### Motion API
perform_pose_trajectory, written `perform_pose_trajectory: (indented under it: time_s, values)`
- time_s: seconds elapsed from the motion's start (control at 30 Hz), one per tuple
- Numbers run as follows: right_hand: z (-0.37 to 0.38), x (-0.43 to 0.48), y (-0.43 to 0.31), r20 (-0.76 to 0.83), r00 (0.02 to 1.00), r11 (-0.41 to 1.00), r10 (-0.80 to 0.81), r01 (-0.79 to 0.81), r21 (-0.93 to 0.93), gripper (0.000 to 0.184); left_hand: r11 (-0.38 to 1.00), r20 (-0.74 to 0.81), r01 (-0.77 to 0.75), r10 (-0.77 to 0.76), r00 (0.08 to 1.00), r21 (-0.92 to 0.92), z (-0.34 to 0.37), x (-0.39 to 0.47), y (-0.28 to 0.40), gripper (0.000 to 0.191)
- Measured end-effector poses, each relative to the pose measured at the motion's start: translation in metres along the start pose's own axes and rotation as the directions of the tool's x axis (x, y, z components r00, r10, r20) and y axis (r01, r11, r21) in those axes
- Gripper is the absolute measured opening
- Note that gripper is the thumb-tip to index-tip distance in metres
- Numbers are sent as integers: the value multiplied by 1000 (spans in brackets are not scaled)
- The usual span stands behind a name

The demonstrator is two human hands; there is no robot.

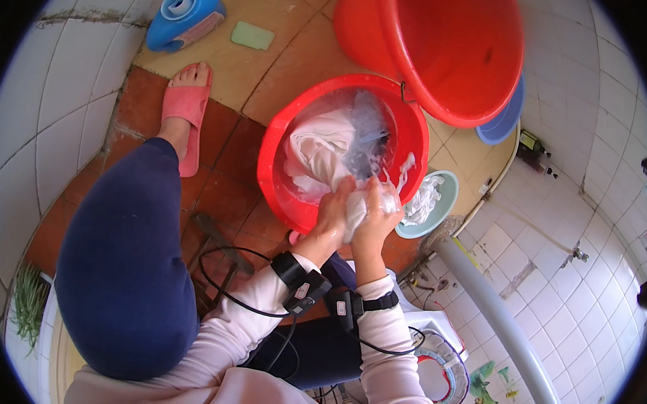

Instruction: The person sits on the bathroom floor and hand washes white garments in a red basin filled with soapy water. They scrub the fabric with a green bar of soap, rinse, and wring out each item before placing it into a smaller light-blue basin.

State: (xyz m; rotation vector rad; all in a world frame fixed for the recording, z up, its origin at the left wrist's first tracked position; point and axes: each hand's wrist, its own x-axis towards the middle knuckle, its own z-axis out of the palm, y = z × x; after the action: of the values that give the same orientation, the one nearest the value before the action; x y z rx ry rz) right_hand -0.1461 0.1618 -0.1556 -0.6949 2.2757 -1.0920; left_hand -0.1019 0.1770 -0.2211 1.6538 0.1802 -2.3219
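Note:
A wet white cloth (323, 141) lies bunched in soapy water inside a red plastic basin (273, 143) on the floor. One end of it rises over the near rim, gathered between my two hands. My left hand (331, 211) grips this end from the left side. Against its right side, my right hand (376, 211) closes around the same bundle, with suds on the fingers. Some darker fabric (369, 130) shows under the water at the basin's right. A streak of foam clings to the inner right wall.
A large red bucket (449, 48) stands tilted beyond the basin, its wire handle touching the rim. To the right sits a pale green bowl (450, 196) with white cloth. Farther left are a blue detergent bottle (187, 19) and a green soap bar (252, 35). A grey pipe (507, 330) runs along the right.

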Motion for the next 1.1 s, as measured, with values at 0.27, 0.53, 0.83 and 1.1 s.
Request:
perform_pose_trajectory:
  time_s: [0.27,0.53,0.83,1.1]
  values:
    - [-25,51,74,175,789,735,589,-613,291,35,908,41,-254,255,966,332,-4,7,-12,61]
    - [31,56,189,326,827,466,-459,536,-704,61,993,71,-78,72,995,88,-66,52,19,58]
    - [26,106,191,601,791,611,113,422,-670,46,971,121,-168,190,974,-171,-76,79,10,51]
    - [-30,14,28,620,756,762,-211,524,-380,16,862,335,189,-24,942,-470,-44,65,33,51]
